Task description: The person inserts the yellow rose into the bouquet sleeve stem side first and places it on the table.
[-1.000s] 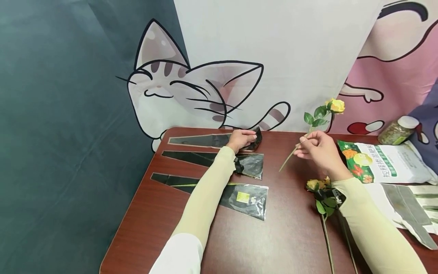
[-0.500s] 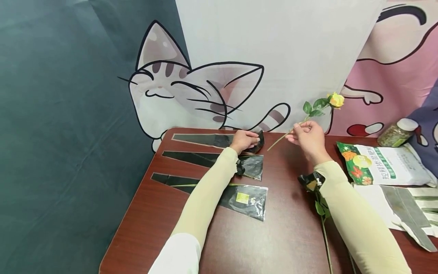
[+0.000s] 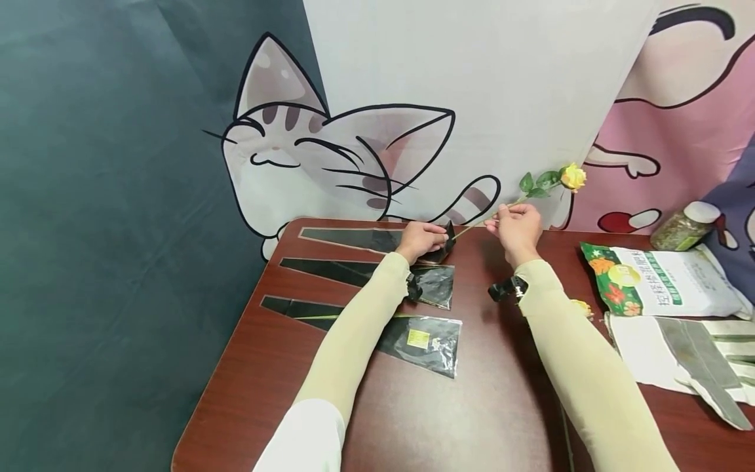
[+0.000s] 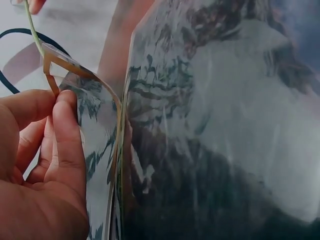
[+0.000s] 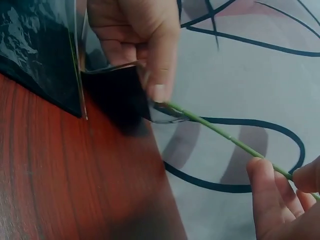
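1. Head view: The left hand [image 3: 423,240] pinched the mouth of a dark film sleeve [image 3: 345,238] lying along the far edge of the worktop [image 3: 448,419], its narrow end towards the far-left corner. The right hand [image 3: 516,229], thumb and fingers closed together, held a yellow rose [image 3: 573,177] by its stem above the far edge, bloom up to the right and lower end at the sleeve's mouth.
2. Also there: A middle sleeve [image 3: 435,286] and a labelled sleeve [image 3: 421,357] lay in turn towards the near edge, narrow ends towards the left edge. A second bloom [image 3: 580,308] showed beside the right forearm. Towards the right edge lay a printed bag [image 3: 678,282] and gloves [image 3: 698,357], with a white-lidded jar [image 3: 686,226] nearer the far edge.
3. Left wrist view: Thumb and forefinger met on the sleeve's rim, its mouth parted. The green stem slanted down to that rim; how far it went inside could not be told.
4. Right wrist view: The right thumb and fingertips nipped the stem, whose far end met the left thumb at the sleeve's mouth.
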`<state>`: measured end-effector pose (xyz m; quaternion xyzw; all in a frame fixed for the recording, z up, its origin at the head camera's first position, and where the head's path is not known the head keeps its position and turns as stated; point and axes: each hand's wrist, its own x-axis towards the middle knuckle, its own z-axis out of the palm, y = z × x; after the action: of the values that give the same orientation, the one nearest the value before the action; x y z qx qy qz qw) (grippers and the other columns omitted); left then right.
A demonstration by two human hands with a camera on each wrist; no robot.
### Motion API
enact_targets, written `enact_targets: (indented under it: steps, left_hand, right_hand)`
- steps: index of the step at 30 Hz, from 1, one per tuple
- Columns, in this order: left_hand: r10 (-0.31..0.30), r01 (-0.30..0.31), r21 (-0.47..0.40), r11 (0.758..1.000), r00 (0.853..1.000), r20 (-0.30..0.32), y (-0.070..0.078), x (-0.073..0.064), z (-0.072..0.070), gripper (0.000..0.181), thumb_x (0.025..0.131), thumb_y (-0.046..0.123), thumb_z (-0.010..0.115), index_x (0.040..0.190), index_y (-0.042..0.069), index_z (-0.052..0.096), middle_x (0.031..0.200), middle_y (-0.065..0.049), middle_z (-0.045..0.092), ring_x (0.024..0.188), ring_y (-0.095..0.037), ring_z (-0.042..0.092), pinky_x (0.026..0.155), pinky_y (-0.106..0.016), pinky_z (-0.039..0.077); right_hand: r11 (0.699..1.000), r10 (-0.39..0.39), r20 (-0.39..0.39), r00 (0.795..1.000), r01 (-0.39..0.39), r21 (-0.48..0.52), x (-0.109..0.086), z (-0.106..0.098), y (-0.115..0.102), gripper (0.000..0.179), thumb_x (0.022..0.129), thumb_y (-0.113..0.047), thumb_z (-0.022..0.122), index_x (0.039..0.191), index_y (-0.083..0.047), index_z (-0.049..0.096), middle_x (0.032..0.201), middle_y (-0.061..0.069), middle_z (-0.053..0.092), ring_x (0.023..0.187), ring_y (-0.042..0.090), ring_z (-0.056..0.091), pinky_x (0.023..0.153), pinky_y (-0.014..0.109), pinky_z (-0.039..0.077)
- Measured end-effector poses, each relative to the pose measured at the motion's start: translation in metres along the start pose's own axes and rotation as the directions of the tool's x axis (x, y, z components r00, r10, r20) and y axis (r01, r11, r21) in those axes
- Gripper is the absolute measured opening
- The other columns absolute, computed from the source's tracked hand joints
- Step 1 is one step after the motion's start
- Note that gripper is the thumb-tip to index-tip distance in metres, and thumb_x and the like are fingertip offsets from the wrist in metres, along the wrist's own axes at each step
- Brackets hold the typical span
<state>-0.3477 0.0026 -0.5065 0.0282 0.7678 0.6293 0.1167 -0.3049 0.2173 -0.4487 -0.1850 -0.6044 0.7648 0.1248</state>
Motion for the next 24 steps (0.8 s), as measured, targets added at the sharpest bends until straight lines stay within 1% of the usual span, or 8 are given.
enact_targets:
  steps: [4, 9, 12, 14, 16, 18, 22, 24]
  left_hand:
    - [-0.006, 0.005, -0.011, 1.000, 1.000, -0.011, 0.000, -0.001, 0.001, 0.013, 0.091, 0.009, 0.084, 0.104, 0.005, 0.084, 0.093, -0.010, 0.082, 0.074, -0.009, 0.076, 0.070, -0.022, 0.064]
    - [0.027, -0.028, -0.018, 0.999, 0.999, -0.022, 0.003, -0.002, 0.003, 0.017, 0.092, 0.008, 0.082, 0.108, 0.002, 0.083, 0.094, -0.012, 0.082, 0.075, -0.012, 0.076, 0.070, -0.023, 0.064]
    - [0.039, -0.039, -0.035, 0.999, 0.999, -0.018, 0.006, -0.003, 0.004, 0.019, 0.093, 0.006, 0.081, 0.110, -0.002, 0.082, 0.094, -0.014, 0.081, 0.078, -0.017, 0.078, 0.071, -0.024, 0.065]
    - [0.044, -0.045, -0.043, 0.998, 0.999, -0.015, 0.007, -0.004, 0.005, 0.019, 0.094, 0.006, 0.080, 0.111, -0.003, 0.081, 0.095, -0.015, 0.081, 0.079, -0.017, 0.078, 0.071, -0.024, 0.065]
    - [0.043, -0.044, -0.053, 0.998, 0.999, -0.015, 0.007, -0.004, 0.005, 0.018, 0.094, 0.007, 0.080, 0.110, -0.002, 0.081, 0.095, -0.014, 0.081, 0.077, -0.015, 0.077, 0.070, -0.024, 0.064]
    - [0.039, -0.040, -0.057, 0.998, 0.999, -0.016, 0.005, -0.004, 0.005, 0.017, 0.094, 0.008, 0.080, 0.108, -0.001, 0.082, 0.094, -0.013, 0.081, 0.074, -0.010, 0.075, 0.069, -0.023, 0.064]
    - [0.021, -0.023, -0.086, 0.996, 0.999, -0.029, 0.002, -0.001, 0.007, 0.012, 0.094, 0.009, 0.080, 0.103, 0.003, 0.084, 0.091, -0.009, 0.082, 0.072, -0.008, 0.075, 0.070, -0.024, 0.065]
    - [0.025, -0.028, -0.103, 0.994, 0.999, -0.037, 0.002, 0.001, 0.008, 0.012, 0.093, 0.008, 0.080, 0.103, 0.003, 0.084, 0.090, -0.009, 0.082, 0.072, -0.008, 0.075, 0.071, -0.024, 0.064]
  right_hand:
    - [0.998, -0.014, -0.047, 0.999, 0.011, -0.057, 0.002, 0.006, 0.010, 0.016, 0.104, -0.011, 0.066, 0.101, -0.011, 0.050, 0.076, 0.004, 0.074, 0.057, 0.010, 0.074, 0.059, 0.024, 0.063]
    - [0.999, -0.007, -0.089, 0.996, 0.002, -0.049, -0.001, 0.009, 0.020, 0.015, 0.104, -0.011, 0.067, 0.101, -0.012, 0.052, 0.080, 0.005, 0.075, 0.059, 0.011, 0.075, 0.065, 0.029, 0.065]
    - [0.999, -0.004, -0.105, 0.994, 0.000, -0.039, -0.004, 0.011, 0.026, 0.015, 0.104, -0.013, 0.067, 0.102, -0.012, 0.052, 0.082, 0.007, 0.076, 0.061, 0.012, 0.076, 0.070, 0.032, 0.066]
    - [1.000, -0.008, -0.110, 0.994, 0.005, -0.029, -0.005, 0.011, 0.029, 0.015, 0.104, -0.013, 0.067, 0.102, -0.012, 0.053, 0.080, 0.004, 0.076, 0.062, 0.012, 0.076, 0.071, 0.032, 0.066]
    - [1.000, -0.011, -0.117, 0.993, 0.009, -0.014, -0.005, 0.012, 0.032, 0.015, 0.104, -0.012, 0.067, 0.101, -0.012, 0.052, 0.080, 0.005, 0.076, 0.062, 0.012, 0.077, 0.071, 0.033, 0.066]
    - [1.000, -0.004, -0.121, 0.993, 0.005, 0.011, -0.005, 0.012, 0.036, 0.016, 0.104, -0.011, 0.068, 0.101, -0.012, 0.052, 0.082, 0.007, 0.076, 0.062, 0.013, 0.077, 0.071, 0.033, 0.066]
    - [0.999, 0.010, -0.124, 0.992, -0.006, 0.035, -0.007, 0.017, 0.043, 0.016, 0.104, -0.011, 0.068, 0.101, -0.012, 0.051, 0.087, 0.011, 0.076, 0.063, 0.013, 0.077, 0.069, 0.030, 0.065]
    - [0.999, 0.015, -0.114, 0.993, -0.010, 0.042, -0.009, 0.020, 0.046, 0.016, 0.104, -0.012, 0.067, 0.102, -0.012, 0.052, 0.089, 0.011, 0.075, 0.066, 0.014, 0.078, 0.071, 0.031, 0.066]
